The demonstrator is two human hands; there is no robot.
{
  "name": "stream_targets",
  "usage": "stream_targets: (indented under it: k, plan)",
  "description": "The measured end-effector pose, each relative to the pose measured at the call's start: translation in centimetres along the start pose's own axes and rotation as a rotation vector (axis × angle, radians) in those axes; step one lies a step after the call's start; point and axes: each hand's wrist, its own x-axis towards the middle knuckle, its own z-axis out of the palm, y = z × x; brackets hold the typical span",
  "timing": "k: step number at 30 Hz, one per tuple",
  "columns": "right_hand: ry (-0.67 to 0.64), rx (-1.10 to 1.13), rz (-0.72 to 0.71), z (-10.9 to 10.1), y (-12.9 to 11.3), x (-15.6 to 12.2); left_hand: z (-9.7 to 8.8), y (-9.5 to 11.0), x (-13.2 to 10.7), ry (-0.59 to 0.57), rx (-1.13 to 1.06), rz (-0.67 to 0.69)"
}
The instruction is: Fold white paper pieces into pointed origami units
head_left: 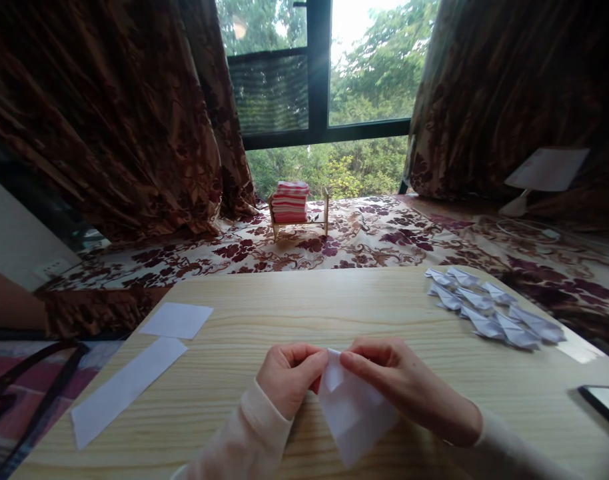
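**Left hand and right hand pinch one paper sheet**

Thumbs and fingers of both hands grip the top of the sheet, at the lower centre of the frame, with its lower corner hanging towards the bottom edge. A small folded flap sits between the two thumbs. If the hands pull unevenly, that flap could skew and leave its crease off line; a hard tug from either side might tear the thin paper, and a loosened thumb could let the fold spring back. The fingers themselves stand in the way (they hide much of the upper edge, so I cannot tell how well it is aligned).

On the wooden table, a long paper strip and a shorter paper piece lie at the left of the frame. A cluster of folded paper shapes sits at the right, near the table's edge, where a wide swing of the right elbow could perhaps disturb it. A dark-rimmed device is cut off at the far right. Beyond, at upper centre, a little stand carries striped cloth.
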Motion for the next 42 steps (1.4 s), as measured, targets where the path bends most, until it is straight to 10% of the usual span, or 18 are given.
stream_targets:
  k: [16, 42]
  plan:
    - [0.07, 0.192, 0.054, 0.0, 1.5, 0.5, -0.1, -0.5, -0.2, 0.018, 0.234, 0.226]
    - [0.042, 0.204, 0.047, 0.0, 0.6, 0.2, 0.5, 0.1, -0.4, 0.152, 0.077, 0.122]
